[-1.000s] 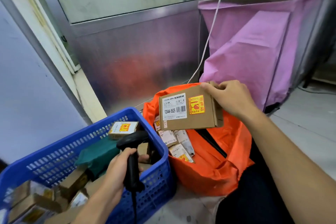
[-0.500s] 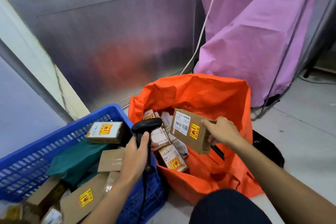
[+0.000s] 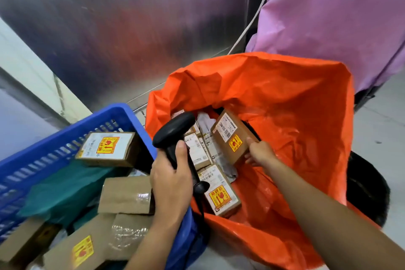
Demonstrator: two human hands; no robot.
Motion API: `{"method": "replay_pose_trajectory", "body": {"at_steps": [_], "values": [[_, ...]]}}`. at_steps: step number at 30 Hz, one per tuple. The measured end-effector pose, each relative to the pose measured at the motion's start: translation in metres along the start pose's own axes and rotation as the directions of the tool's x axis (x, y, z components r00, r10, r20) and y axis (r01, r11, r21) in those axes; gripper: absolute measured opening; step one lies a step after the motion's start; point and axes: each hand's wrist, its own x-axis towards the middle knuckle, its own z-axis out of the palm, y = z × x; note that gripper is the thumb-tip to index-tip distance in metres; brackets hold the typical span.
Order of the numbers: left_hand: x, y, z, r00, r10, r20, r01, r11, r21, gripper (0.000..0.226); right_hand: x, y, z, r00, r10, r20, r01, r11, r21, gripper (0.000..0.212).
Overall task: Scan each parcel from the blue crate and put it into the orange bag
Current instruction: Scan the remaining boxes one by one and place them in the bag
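My right hand (image 3: 259, 153) grips a brown cardboard parcel (image 3: 232, 136) with a white label and a yellow fragile sticker, low inside the open orange bag (image 3: 285, 98). Several other parcels (image 3: 221, 195) lie in the bag beneath and beside it. Over the crate's right edge, my left hand (image 3: 171, 182) holds a black barcode scanner (image 3: 175, 133) by its handle, head pointing up and left. The blue crate (image 3: 54, 149) at the left holds several cardboard boxes (image 3: 107, 149) and a dark green packet (image 3: 65, 186).
A brushed metal wall panel (image 3: 131, 28) stands behind the crate and bag. A pink bag (image 3: 328, 17) hangs at the back right with a white cable (image 3: 256, 13) beside it. A black round object (image 3: 366, 188) sits on the grey floor right of the orange bag.
My right hand has lowered the parcel from above the bag's mouth down into the bag. The view has tilted down and closer. The scanner hand stays by the crate edge.
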Motion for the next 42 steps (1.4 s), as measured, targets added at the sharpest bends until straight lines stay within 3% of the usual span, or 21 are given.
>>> {"method": "replay_pose_trajectory", "body": {"at_steps": [6, 9, 11, 15, 22, 26, 30, 35, 39, 42], "values": [[-0.003, -0.006, -0.002, 1.000, 0.012, 0.015, -0.012, 1.000, -0.029, 0.044, 0.025, -0.022, 0.042, 0.977, 0.081, 0.200, -0.082, 0.997, -0.003, 0.039], [-0.003, -0.006, -0.001, 1.000, 0.013, 0.009, -0.012, 0.999, -0.039, 0.031, 0.028, -0.033, 0.053, 0.985, 0.045, 0.166, -0.046, 0.999, 0.005, 0.026], [-0.003, -0.006, -0.002, 1.000, 0.012, 0.009, -0.011, 0.999, -0.052, 0.035, 0.027, -0.037, 0.057, 0.984, 0.020, 0.177, -0.022, 1.000, 0.009, 0.023], [-0.003, -0.008, -0.001, 1.000, 0.017, 0.006, -0.016, 0.999, -0.043, 0.041, 0.023, -0.038, 0.048, 0.966, 0.039, 0.255, -0.010, 0.994, -0.113, 0.019], [-0.005, -0.002, -0.001, 1.000, -0.001, 0.014, 0.001, 1.000, -0.030, 0.045, -0.001, -0.060, 0.010, 0.947, 0.053, 0.317, 0.074, 0.924, -0.375, 0.033], [-0.007, 0.004, -0.004, 0.999, -0.017, 0.029, 0.018, 0.999, -0.032, 0.045, -0.035, -0.077, -0.009, 0.926, 0.106, 0.362, 0.124, 0.822, -0.556, 0.047], [-0.011, 0.013, -0.011, 0.997, -0.059, 0.043, 0.061, 0.997, -0.043, 0.058, -0.083, -0.098, -0.031, 0.929, 0.087, 0.361, 0.240, 0.600, -0.763, 0.054], [-0.021, 0.048, -0.034, 0.972, -0.212, 0.104, 0.222, 0.971, -0.088, 0.049, -0.146, -0.126, -0.054, 0.944, 0.026, 0.329, 0.301, 0.337, -0.892, 0.046], [-0.030, 0.069, -0.077, 0.967, -0.222, 0.123, 0.235, 0.967, -0.099, 0.051, -0.199, -0.157, -0.059, 0.944, -0.038, 0.329, 0.323, 0.320, -0.891, 0.035], [-0.030, 0.075, -0.126, 0.980, -0.167, 0.109, 0.178, 0.979, -0.097, 0.048, -0.240, -0.183, -0.048, 0.932, -0.128, 0.340, 0.362, 0.246, -0.899, 0.033]]}}
